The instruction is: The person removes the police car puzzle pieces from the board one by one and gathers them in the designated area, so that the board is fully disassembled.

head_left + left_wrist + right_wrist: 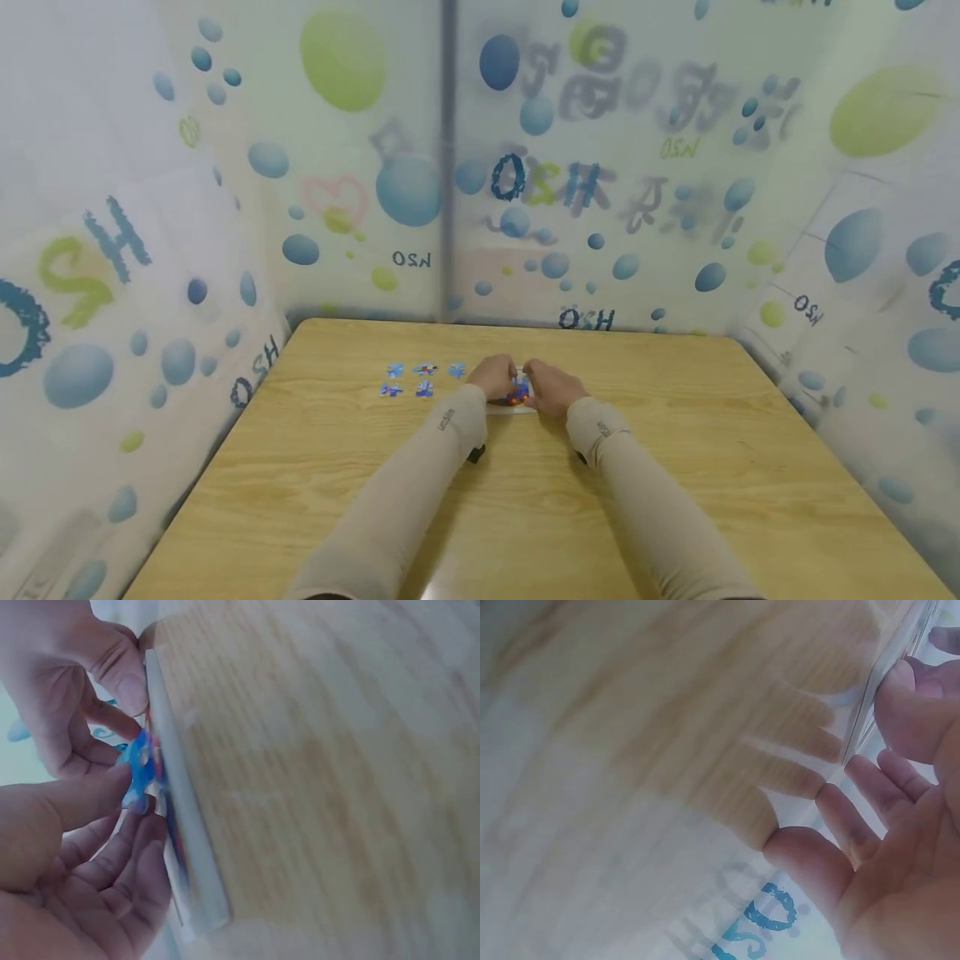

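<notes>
Beside five puzzle pieces (pixel 424 389), left fingers (pixel 154 859) pinch one blue piece (pixel 139 766); right fingers (pixel 806 853) are spread.

Straight beyond the left hand (pixel 492 377) and right hand (pixel 555 388), mirror-reversed "H2O" lettering (pixel 583 185) stands on the patterned curtain (pixel 420 300), with smaller repeats (pixel 587 319) near its foot. More "H2O" print (pixel 120 239) appears far to the hands' left, and a smaller one (pixel 807 310) to their right. Large grey characters (pixel 592 96) above are too blurred to read; cuff lettering (pixel 446 418) is too small.
</notes>
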Motion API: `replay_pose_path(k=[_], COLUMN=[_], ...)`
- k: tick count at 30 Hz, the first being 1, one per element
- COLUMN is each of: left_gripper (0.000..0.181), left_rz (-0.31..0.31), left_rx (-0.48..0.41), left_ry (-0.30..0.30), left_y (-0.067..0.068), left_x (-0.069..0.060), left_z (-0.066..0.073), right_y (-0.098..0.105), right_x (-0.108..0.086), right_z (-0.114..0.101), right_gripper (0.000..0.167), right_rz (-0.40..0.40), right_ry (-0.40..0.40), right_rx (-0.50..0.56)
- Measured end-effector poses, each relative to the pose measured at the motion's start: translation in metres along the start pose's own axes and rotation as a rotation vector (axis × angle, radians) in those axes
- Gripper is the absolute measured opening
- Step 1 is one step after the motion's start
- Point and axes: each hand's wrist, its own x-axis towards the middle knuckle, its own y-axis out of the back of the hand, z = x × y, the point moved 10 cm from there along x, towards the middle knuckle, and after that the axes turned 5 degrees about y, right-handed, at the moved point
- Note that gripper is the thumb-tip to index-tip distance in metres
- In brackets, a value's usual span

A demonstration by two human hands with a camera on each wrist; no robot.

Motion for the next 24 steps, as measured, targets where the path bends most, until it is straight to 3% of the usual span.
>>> replay_pose_path(k=[5, 9, 12, 14, 20, 24], left_gripper=[0.011, 0.005, 0.005, 0.004, 0.012, 0.011], left_rz=[0.035, 0.029, -0.009, -0.042, -0.163, -0.171], left_rx=[-0.072, -0.110, -0.149, -0.221, -0.450, -0.470], left_ry=[0.005, 0.025, 0.064, 0.090, 0.126, 0.157], left_y=[0.007, 0.006, 0.003, 0.001, 0.005, 0.008], left_x=[-0.002, 0.002, 0.004, 0.005, -0.011, -0.010], left_z=[0.001, -0.002, -0.009, -0.014, -0.012, -0.030], right_y=[-0.001, -0.004, -0.009, -0.010, -0.005, -0.007], right_x=[0.002, 0.003, 0.004, 0.004, 0.003, 0.003], right_z=[0.001, 0.002, 0.002, 0.003, 0.005, 0.006], right_gripper=[0.058, 0.058, 0.058, 0.058, 0.058, 0.059], right_rz=[-0.001, -0.005, -0.007, -0.006, -0.006, -0.008], right_ry=[-0.004, -0.002, 0.003, 0.002, -0.017, -0.018], right_rx=[-0.010, -0.013, -0.021, -0.022, -0.027, -0.041])
